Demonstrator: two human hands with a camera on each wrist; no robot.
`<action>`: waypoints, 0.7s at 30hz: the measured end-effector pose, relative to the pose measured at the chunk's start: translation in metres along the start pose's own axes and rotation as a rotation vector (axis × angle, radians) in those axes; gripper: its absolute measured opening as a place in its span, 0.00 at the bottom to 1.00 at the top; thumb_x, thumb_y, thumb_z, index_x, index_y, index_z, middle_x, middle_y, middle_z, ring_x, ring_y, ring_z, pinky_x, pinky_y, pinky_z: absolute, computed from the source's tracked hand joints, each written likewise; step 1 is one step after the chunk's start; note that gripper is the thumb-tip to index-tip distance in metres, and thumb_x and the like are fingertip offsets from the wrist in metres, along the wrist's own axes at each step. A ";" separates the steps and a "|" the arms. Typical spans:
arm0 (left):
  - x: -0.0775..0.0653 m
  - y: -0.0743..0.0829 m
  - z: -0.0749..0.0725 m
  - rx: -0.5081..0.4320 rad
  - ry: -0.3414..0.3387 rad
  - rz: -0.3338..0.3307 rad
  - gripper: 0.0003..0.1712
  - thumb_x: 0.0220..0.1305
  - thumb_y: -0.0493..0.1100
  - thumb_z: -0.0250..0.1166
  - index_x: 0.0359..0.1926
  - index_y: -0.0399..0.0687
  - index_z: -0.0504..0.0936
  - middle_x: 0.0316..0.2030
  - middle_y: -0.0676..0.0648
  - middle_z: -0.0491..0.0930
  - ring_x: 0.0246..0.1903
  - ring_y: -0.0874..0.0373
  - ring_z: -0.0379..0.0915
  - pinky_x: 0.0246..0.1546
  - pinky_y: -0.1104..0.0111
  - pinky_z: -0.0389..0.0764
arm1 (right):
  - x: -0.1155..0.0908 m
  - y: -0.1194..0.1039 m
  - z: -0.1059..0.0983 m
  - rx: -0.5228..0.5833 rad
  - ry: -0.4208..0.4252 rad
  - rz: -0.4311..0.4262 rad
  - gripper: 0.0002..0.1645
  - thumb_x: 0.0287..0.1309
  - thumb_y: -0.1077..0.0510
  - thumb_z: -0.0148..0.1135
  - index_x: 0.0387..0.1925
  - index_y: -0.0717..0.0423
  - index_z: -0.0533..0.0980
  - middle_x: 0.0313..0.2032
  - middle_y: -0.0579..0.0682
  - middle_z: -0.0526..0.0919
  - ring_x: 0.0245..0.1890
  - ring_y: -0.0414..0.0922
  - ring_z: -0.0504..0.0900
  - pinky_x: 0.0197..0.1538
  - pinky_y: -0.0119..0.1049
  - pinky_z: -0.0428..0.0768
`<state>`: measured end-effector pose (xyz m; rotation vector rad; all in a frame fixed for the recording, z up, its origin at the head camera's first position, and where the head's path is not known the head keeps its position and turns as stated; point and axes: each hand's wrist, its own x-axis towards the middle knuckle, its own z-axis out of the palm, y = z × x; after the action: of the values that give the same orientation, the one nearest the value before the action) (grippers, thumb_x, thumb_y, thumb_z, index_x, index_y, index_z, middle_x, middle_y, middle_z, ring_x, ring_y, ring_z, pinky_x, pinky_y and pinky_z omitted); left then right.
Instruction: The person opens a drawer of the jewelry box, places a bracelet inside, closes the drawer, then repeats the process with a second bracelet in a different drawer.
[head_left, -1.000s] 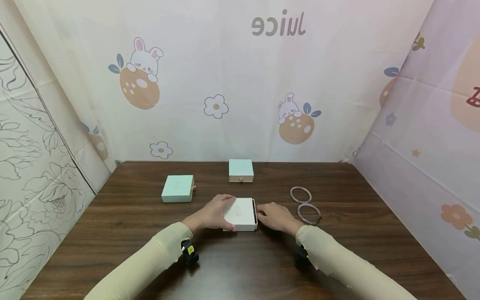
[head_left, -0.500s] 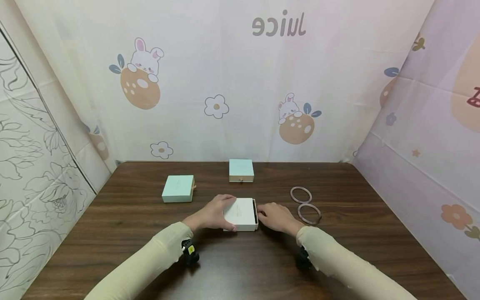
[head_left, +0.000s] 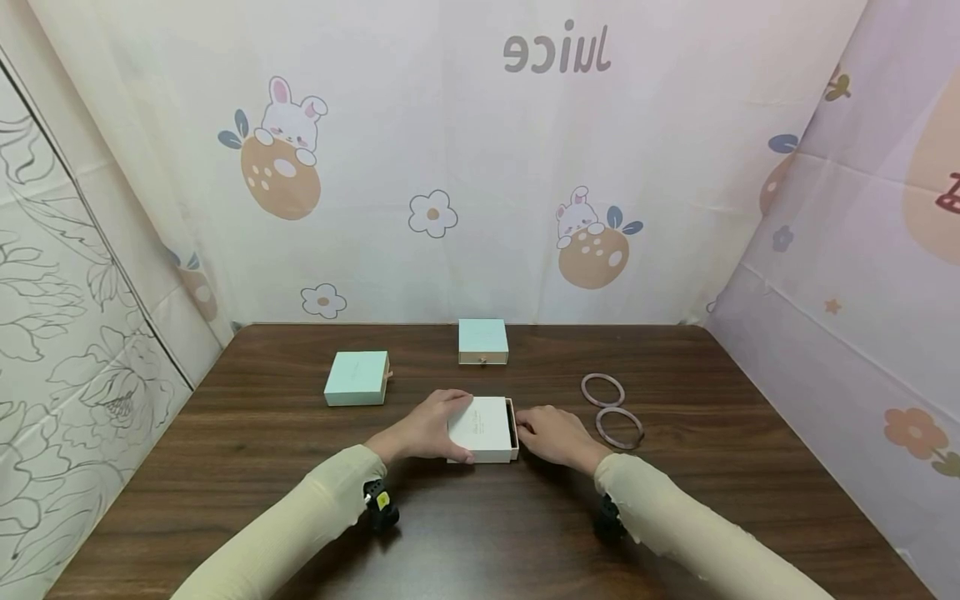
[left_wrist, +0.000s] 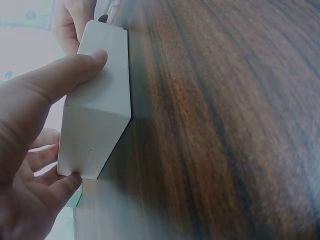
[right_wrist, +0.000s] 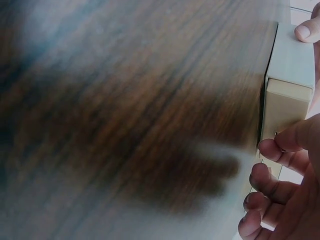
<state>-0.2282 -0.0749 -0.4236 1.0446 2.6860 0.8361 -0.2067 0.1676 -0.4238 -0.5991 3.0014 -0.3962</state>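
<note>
A white slide-out gift box (head_left: 480, 429) lies flat in the middle of the table, small lettering on its lid. My left hand (head_left: 427, 425) grips its outer sleeve from the left, thumb on the near side (left_wrist: 97, 75) and fingers round the far side. On the right end, the inner drawer (right_wrist: 287, 102) sticks out a little, showing a narrow dark gap along its top. My right hand (head_left: 557, 433) pinches the small pull (right_wrist: 276, 134) on the drawer front between thumb and forefinger, its other fingers curled below.
Two pale ring-shaped bangles, an upper one (head_left: 584, 385) and a lower one (head_left: 598, 423), lie right of my right hand. Mint-green drawer boxes stand at the back left (head_left: 356, 377) and back centre (head_left: 482, 337). A patterned curtain (head_left: 480, 150) hangs behind the wooden table (head_left: 480, 533).
The drawer has slid very slightly further out to the right, and my right hand has shifted right with it. My left hand and the sleeve stay in place.
</note>
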 end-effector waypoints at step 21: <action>0.000 0.001 -0.001 -0.004 -0.005 -0.002 0.55 0.43 0.56 0.77 0.67 0.34 0.64 0.64 0.41 0.64 0.63 0.47 0.57 0.59 0.56 0.65 | -0.004 0.003 -0.001 -0.008 0.018 -0.017 0.18 0.63 0.56 0.53 0.17 0.45 0.66 0.15 0.41 0.66 0.17 0.37 0.64 0.21 0.35 0.63</action>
<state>-0.2280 -0.0746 -0.4222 1.0416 2.6797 0.8365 -0.2044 0.1718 -0.4237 -0.6254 3.0188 -0.3929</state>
